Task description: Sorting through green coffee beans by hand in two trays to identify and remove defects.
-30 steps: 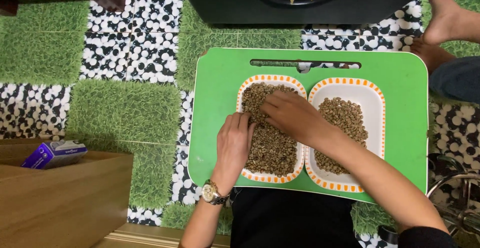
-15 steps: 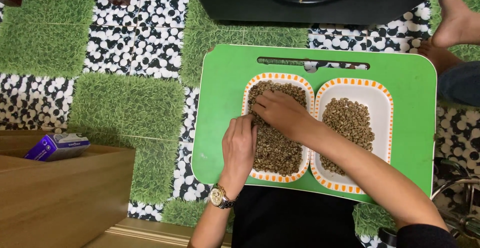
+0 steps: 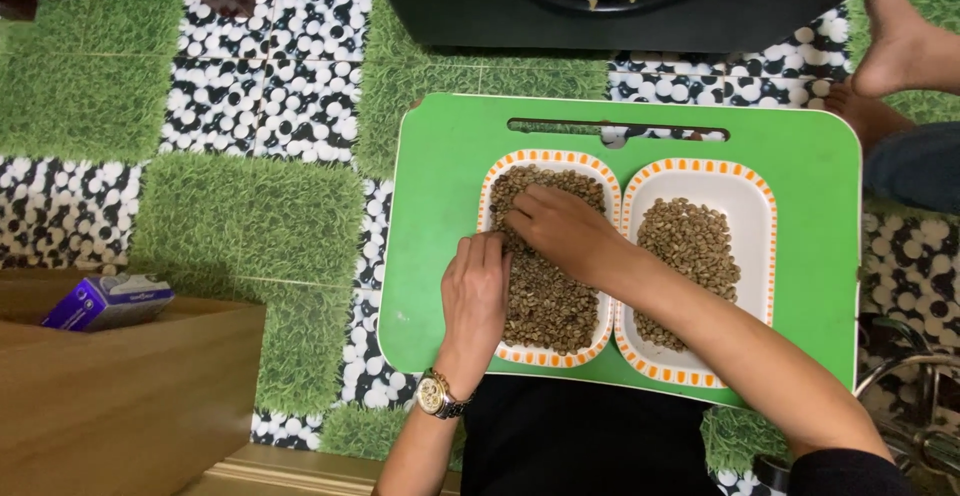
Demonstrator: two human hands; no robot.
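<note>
- Your left hand (image 3: 475,291) lay flat, fingers together, gripping nothing, on the beans (image 3: 545,291) in the left dish (image 3: 492,181).
- Your right hand (image 3: 560,231) pressed loosely curled fingers into them; whether its grip pinched any was unclear.
- Both dishes sat on a green tray (image 3: 440,206).
- A purple box (image 3: 105,301) lay on the wooden ledge (image 3: 130,396).

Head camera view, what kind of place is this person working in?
Probably a home floor, not a workshop: patterned floor mats of fake grass and pebbles, a green lap tray with two dishes of beans, and a bare foot nearby.
</note>
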